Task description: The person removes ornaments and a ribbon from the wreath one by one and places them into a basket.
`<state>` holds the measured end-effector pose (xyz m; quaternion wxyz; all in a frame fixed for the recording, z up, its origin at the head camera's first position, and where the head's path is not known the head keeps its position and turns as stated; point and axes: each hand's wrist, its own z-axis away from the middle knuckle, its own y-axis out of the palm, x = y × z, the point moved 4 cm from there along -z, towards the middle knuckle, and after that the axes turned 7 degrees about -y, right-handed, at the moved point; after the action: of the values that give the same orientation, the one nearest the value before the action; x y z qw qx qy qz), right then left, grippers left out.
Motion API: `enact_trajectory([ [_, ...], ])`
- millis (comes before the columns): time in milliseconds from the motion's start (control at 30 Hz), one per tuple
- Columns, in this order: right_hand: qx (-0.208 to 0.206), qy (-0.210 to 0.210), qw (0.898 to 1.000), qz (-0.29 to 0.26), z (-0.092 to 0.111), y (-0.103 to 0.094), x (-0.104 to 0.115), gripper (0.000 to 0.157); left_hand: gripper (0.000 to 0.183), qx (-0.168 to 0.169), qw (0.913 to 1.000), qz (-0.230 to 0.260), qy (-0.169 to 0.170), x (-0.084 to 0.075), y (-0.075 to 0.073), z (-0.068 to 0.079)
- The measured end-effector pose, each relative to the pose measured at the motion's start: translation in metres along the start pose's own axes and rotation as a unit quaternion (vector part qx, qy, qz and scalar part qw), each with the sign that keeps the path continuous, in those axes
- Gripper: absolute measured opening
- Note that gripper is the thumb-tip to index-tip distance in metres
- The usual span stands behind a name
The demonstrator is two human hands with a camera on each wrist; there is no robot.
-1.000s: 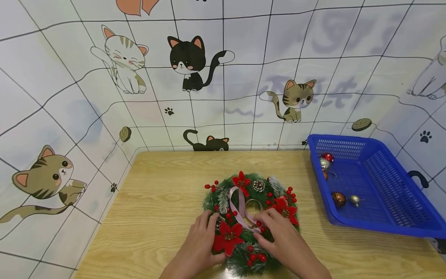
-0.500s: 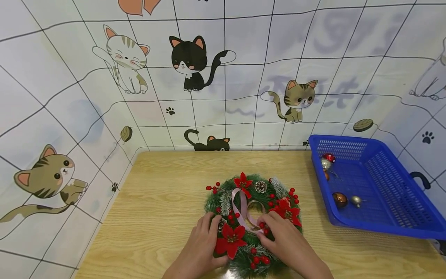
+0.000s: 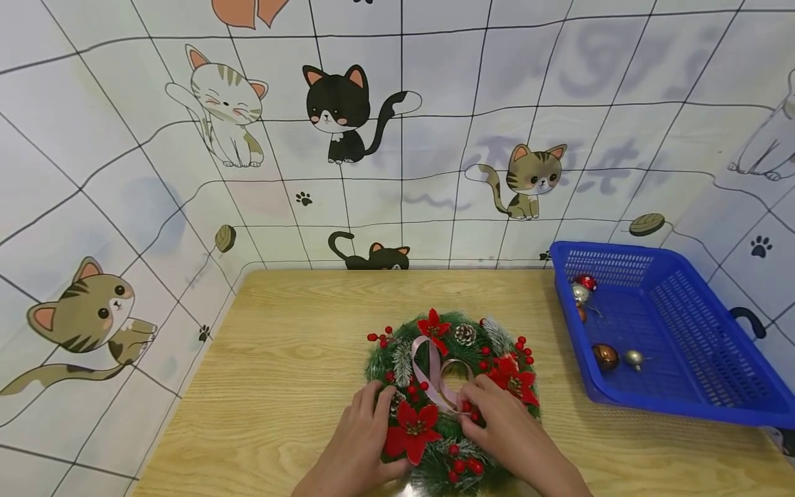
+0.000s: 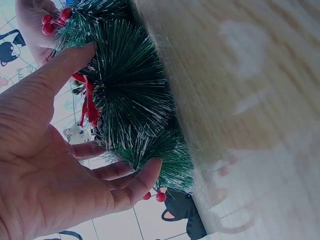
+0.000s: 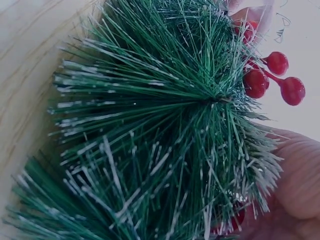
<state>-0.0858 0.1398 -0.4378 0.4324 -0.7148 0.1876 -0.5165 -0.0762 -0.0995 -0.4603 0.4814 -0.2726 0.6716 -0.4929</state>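
Note:
A green Christmas wreath (image 3: pixel 456 442) lies on the table, trimmed with red poinsettias (image 3: pixel 413 429), red berries, frosted sprigs and pinecones (image 3: pixel 464 334). A pink ribbon (image 3: pixel 428 373) loops over its middle. My left hand (image 3: pixel 357 438) holds the wreath's left side, thumb near the front and fingers bent against the greenery; the left wrist view shows its fingertips (image 4: pixel 152 167) touching the needles. My right hand (image 3: pixel 506 428) pinches the ribbon's lower end beside a berry cluster at the inner edge. Greenery hides much of this hand in the right wrist view.
A blue plastic basket (image 3: pixel 689 397) stands at the right. Inside are a brown bauble (image 3: pixel 605 356), a small gold bauble (image 3: pixel 633 358) and several others along its left wall. Behind the wooden table (image 3: pixel 279 359) rises a cat-print wall (image 3: pixel 428 207).
The whole view has shifted slightly. My right fingertips have moved a little at the ribbon's lower end; my left hand keeps its place on the wreath.

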Motion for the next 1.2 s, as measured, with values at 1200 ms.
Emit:
enact_trajectory([
  [1200, -0.166, 0.005, 0.986, -0.001, 0.005, -0.03, 0.004, 0.029, 0.098, 0.005, 1.0, 0.004, 0.001, 0.003, -0.001, -0.002],
])
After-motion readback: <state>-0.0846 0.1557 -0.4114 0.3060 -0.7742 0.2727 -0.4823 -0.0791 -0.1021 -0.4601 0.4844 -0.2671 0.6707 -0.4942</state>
